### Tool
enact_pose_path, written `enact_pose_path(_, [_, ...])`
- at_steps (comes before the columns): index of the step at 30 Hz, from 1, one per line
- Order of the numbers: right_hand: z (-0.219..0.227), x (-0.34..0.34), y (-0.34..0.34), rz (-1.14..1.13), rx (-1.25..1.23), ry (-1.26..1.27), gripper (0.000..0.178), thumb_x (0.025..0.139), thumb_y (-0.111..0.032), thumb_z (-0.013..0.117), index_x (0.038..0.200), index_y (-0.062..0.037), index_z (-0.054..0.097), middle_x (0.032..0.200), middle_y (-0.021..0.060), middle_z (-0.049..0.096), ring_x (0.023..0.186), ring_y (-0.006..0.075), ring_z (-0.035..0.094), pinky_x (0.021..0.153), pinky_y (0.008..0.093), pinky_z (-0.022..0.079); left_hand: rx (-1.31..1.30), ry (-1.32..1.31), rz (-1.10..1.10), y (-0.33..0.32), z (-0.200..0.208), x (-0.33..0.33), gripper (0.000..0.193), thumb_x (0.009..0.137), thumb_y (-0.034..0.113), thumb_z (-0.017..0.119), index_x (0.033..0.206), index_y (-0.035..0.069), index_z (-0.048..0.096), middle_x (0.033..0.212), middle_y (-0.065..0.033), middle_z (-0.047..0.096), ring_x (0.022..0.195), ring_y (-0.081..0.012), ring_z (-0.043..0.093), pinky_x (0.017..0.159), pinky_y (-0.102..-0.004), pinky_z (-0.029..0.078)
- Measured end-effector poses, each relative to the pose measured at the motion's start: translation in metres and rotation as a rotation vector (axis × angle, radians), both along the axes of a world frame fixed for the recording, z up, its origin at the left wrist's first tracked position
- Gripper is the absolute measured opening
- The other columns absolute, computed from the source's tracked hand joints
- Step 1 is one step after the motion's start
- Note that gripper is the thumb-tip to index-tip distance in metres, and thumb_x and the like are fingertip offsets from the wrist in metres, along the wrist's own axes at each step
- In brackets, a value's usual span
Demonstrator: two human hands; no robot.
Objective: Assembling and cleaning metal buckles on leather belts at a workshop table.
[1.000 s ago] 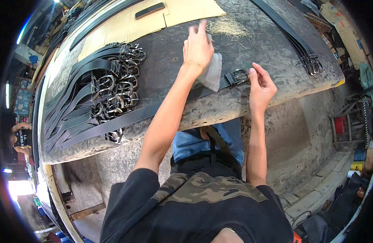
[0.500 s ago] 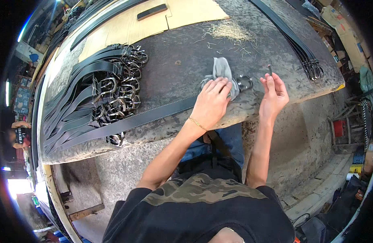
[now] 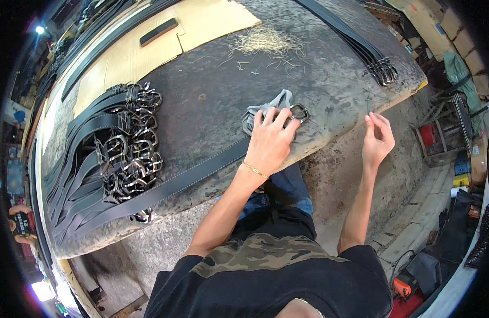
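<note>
The left hand (image 3: 270,143) is lying flat, fingers spread, pressing down on a grey cloth (image 3: 265,108) and the end of a black belt (image 3: 175,183) near the front edge of the desk (image 3: 212,69). It is pressing rather than gripping. Just beside its fingertips the belt's metal buckle (image 3: 299,113) is resting on the desk, touching the cloth. The belt is running from there to the left along the desk's front edge (towards the heap). The right hand (image 3: 378,142) is hovering past the desk's edge, thumb and forefinger pinching a thin, needle-like object (image 3: 367,107) too small to identify. A pile of black belts with buckles (image 3: 112,159) is lying at the left, another bundle of belts (image 3: 361,45) at the far right, and loose straw-coloured fibres (image 3: 263,41) between them.
</note>
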State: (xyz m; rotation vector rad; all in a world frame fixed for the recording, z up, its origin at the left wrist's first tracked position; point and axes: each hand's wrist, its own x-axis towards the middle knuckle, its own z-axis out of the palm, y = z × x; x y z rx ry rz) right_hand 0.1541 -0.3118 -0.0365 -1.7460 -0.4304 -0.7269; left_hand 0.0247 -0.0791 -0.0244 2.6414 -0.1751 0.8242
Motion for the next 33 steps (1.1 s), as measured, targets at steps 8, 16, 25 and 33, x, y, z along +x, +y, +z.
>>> enact_pose_path(8, [-0.01, 0.0, -0.005, 0.043, -0.45, -0.053, 0.01, 0.079, 0.007, 0.066, 0.086, -0.0003, 0.065, 0.09, 0.01, 0.064, 0.078, 0.02, 0.062, 0.069, 0.0279, 0.049, -0.005, 0.062, -0.062, -0.001, 0.002, 0.006, 0.026, 0.068, -0.002, 0.06, 0.092, 0.009, 0.061, 0.096, -0.0047, 0.055, 0.102, -0.0266, 0.051, 0.087, -0.0402, 0.04])
enact_pose_path(16, [-0.004, 0.012, -0.019, 0.136, 0.11, 0.292, 0.006, 0.087, 0.0, 0.063, 0.094, -0.0002, 0.063, 0.09, 0.0061, 0.063, 0.074, 0.0117, 0.057, 0.066, 0.0235, 0.047, -0.109, 0.057, -0.023, -0.003, 0.006, 0.001, 0.032, 0.077, 0.004, 0.061, 0.108, 0.007, 0.058, 0.122, -0.0127, 0.052, 0.118, -0.0319, 0.048, 0.097, -0.042, 0.04])
enact_pose_path(25, [-0.032, 0.044, -0.044, 0.329, 0.505, 0.736, 0.017, 0.082, 0.0, 0.067, 0.079, -0.0084, 0.053, 0.081, 0.0072, 0.064, 0.054, 0.005, 0.044, 0.047, 0.0185, 0.035, -0.044, 0.05, -0.12, -0.001, 0.004, -0.001, 0.038, 0.07, -0.004, 0.06, 0.106, 0.006, 0.059, 0.124, -0.0098, 0.057, 0.117, -0.0277, 0.054, 0.1, -0.0431, 0.042])
enact_pose_path(33, [-0.039, 0.045, -0.052, 0.376, 0.562, 0.724, 0.014, 0.085, -0.001, 0.066, 0.082, -0.008, 0.054, 0.083, 0.0076, 0.065, 0.053, 0.0056, 0.044, 0.048, 0.0195, 0.037, -0.296, -0.157, -0.457, -0.02, 0.003, -0.003, 0.045, 0.063, -0.012, 0.057, 0.105, 0.003, 0.059, 0.119, -0.0127, 0.058, 0.116, -0.0335, 0.054, 0.097, -0.0385, 0.046])
